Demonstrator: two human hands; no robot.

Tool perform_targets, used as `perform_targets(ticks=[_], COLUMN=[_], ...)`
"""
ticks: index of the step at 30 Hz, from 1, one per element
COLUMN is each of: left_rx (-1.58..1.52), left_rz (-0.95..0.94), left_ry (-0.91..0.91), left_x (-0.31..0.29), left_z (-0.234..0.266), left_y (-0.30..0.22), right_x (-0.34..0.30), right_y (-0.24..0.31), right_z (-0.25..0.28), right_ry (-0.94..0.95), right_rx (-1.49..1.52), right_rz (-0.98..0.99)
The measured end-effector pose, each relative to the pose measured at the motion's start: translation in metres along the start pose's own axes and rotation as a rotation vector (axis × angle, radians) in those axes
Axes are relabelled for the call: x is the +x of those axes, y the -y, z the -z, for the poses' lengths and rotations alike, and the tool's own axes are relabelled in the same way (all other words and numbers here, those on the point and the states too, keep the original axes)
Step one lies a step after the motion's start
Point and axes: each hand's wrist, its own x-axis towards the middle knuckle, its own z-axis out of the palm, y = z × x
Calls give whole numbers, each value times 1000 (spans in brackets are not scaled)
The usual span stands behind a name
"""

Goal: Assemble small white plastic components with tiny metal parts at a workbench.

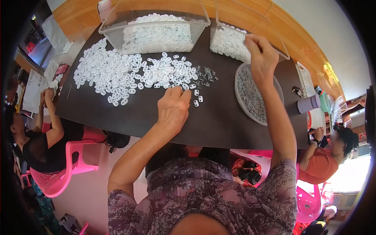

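My left hand (pixel 173 109) is curled closed over the table, at the near edge of a pile of small white oval plastic pieces with two holes (pixel 168 72). Whatever its fingers hold is hidden. Raised at the near right side of a clear bin of small white parts (pixel 229 41), my right hand (pixel 263 58) has its fingers pinched together; I cannot make out anything between them. Below my right wrist stands a round clear tub (pixel 252 98) full of small grey screws. Several loose screws (pixel 206 75) lie right of the white pile, with a few squarish white pieces (pixel 196 103) nearer me.
A larger heap of white oval pieces (pixel 105 68) spreads to the left, before a big clear bin (pixel 156 37) of white parts. At the right edge stand a lavender cup (pixel 308 104) and a white perforated basket (pixel 305 78). People sit on pink chairs at both sides.
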Motion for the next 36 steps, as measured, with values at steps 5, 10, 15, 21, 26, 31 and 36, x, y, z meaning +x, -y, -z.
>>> perform_targets(ticks=[5, 10, 15, 21, 26, 31, 36], left_rx=[180, 120, 14, -118, -400, -696, -958], left_rz=[-75, 0, 25, 126, 344, 605, 884], left_ry=[223, 279, 302, 160, 138, 137, 117], left_x=[4, 8, 7, -9, -13, -25, -22], left_z=[-11, -7, -2, 19, 25, 25, 34], left_y=[1, 1, -2, -3, -13, -8, -10], right_x=[57, 69, 61, -52, -99, -102, -99], right_y=[-66, -89, -67, -12, -10, -16, -15], right_z=[-12, -23, -14, -28, -45, -56, -60], right_ry=[-84, 76, 11, 421, 531, 524, 548], right_rx=[-131, -469, -583, -67, -43, -165, -179], right_rz=[73, 133, 306, 411, 331, 390, 446])
